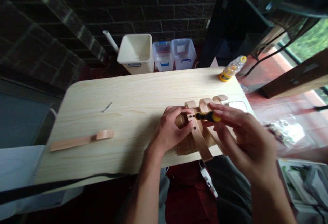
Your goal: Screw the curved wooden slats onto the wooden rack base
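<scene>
My right hand [243, 135] grips a screwdriver with a yellow and black handle [208, 116], its thin tip against a light wooden strip near a drilled hole. My left hand [170, 128] holds a wooden assembly of curved and flat pieces [201, 138], which rests on the table and is partly hidden by my fingers. A separate flat wooden slat with a short crosspiece [79, 140] lies to the left of my hands, and a thin metal rod or screw [107, 107] lies beyond it.
The pale wood-grain table [133, 91] has a yellow-capped clear bottle [232, 68] at its far right corner. Beyond the far edge stand a cream bin [135, 53] and two clear plastic boxes [162, 56]. A crumpled plastic bag [284, 131] lies off the right edge.
</scene>
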A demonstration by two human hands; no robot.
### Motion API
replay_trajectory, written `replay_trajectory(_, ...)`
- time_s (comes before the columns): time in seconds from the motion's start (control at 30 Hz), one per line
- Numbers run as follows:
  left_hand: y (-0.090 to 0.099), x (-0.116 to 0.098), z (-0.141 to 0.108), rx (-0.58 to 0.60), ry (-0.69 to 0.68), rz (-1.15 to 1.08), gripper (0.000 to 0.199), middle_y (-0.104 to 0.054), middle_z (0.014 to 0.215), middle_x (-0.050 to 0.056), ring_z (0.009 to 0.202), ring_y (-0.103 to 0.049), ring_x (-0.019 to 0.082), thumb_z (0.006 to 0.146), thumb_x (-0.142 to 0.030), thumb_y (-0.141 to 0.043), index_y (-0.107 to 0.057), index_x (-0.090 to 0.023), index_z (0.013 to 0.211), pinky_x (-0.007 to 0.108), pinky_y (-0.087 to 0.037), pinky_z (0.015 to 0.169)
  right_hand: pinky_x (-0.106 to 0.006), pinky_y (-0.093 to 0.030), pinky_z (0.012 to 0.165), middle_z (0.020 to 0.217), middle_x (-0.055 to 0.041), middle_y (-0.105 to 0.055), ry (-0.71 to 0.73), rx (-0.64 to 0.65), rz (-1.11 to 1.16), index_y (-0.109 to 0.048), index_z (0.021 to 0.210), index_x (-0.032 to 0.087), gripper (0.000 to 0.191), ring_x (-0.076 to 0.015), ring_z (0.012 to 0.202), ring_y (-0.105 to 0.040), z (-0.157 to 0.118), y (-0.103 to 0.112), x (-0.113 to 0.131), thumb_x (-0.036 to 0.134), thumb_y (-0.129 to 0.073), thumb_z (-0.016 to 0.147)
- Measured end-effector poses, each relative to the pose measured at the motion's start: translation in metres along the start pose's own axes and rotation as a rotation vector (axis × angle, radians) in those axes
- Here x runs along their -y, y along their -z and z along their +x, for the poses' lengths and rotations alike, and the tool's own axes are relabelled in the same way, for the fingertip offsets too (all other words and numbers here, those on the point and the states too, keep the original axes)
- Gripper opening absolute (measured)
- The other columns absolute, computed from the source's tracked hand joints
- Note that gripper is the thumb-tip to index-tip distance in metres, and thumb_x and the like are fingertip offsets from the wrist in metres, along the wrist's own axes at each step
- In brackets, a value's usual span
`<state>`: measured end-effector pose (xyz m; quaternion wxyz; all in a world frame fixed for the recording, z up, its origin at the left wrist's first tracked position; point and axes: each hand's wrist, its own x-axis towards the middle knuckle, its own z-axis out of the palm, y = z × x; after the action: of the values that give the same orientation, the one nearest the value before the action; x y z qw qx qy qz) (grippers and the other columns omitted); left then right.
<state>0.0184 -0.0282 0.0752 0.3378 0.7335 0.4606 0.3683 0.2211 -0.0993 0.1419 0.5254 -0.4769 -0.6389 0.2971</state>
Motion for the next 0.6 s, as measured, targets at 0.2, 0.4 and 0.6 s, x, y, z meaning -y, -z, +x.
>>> replay_trajectory(0.2, -0.001, 0.002, 0.000, -0.016, -0.013, 0.001, 0.023, -0.083, 0.118, 0.003, 0.119, -0.074, 0.025, 0.093, -0.019, -0.079, -0.077, -0.027, 0.114, 0.044, -0.057, 0.113, -0.045, -0.066, 0.110, 0.140, -0.0044, -0.078, -0.001, -0.004, -0.019, -0.076, 0.138, 0.037, 0.044, -0.0271, 0.144, -0.068, 0.000, 0.005, -0.006, 0.010, -0.074, 0.104)
replay_trajectory(0.4, -0.002, 0.002, 0.001, -0.012, -0.023, -0.010, 0.022, -0.084, 0.118, 0.004, 0.120, -0.074, 0.025, 0.093, -0.020, -0.080, -0.078, -0.026, 0.113, 0.044, -0.057, 0.114, -0.042, -0.063, 0.115, 0.141, -0.0023, -0.079, 0.007, -0.017, 0.032, -0.076, 0.139, 0.037, 0.045, -0.0242, 0.143, -0.070, 0.002, 0.004, -0.005, 0.009, -0.074, 0.104)
replay_trajectory(0.6, 0.010, 0.006, 0.003, -0.033, -0.035, -0.042, 0.016, -0.078, 0.139, 0.010, 0.135, -0.072, 0.027, 0.098, -0.028, -0.080, -0.081, -0.025, 0.114, 0.046, -0.055, 0.124, -0.050, -0.061, 0.120, 0.143, -0.0035, -0.080, 0.023, -0.012, 0.036, -0.076, 0.141, 0.036, 0.044, -0.0272, 0.145, -0.069, 0.004, 0.004, -0.004, 0.010, -0.069, 0.107)
